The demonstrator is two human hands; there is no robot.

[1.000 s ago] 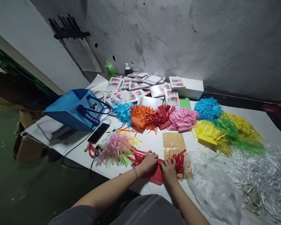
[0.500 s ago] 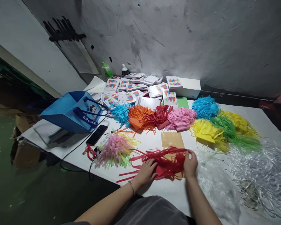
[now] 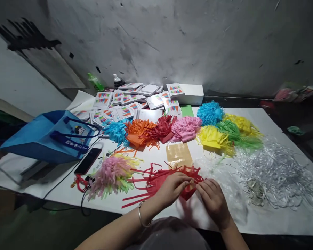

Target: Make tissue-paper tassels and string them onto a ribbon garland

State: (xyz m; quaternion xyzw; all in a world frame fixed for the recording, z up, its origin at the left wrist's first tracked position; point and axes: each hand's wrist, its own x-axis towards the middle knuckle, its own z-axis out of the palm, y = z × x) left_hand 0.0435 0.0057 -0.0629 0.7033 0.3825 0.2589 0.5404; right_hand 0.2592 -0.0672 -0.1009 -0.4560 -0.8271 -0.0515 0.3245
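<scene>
Red fringed tissue paper (image 3: 156,180) lies spread near the front of the table, its loose strips pointing left. My left hand (image 3: 172,189) rests over its middle, with the fingers closed on the paper toward its right end. Just across from it, my right hand (image 3: 214,200) pinches the right end of the same red tissue paper, which is lifted and folded a little between the hands. The fingertips are partly hidden. Behind the red paper is a tan sheet (image 3: 179,156), partly covered by it.
Tissue bundles in several colours, such as orange (image 3: 139,133) and pink (image 3: 187,128), line the middle. White strings (image 3: 273,173) and clear plastic (image 3: 224,187) lie right. A blue bag (image 3: 41,139), a phone (image 3: 88,160) and a pastel bundle (image 3: 112,175) are left; printed packs (image 3: 103,100) sit behind.
My left hand has moved right along the red tissue paper, close to my right hand. The paper's right end is now raised and folded between them. The view has shifted right.
</scene>
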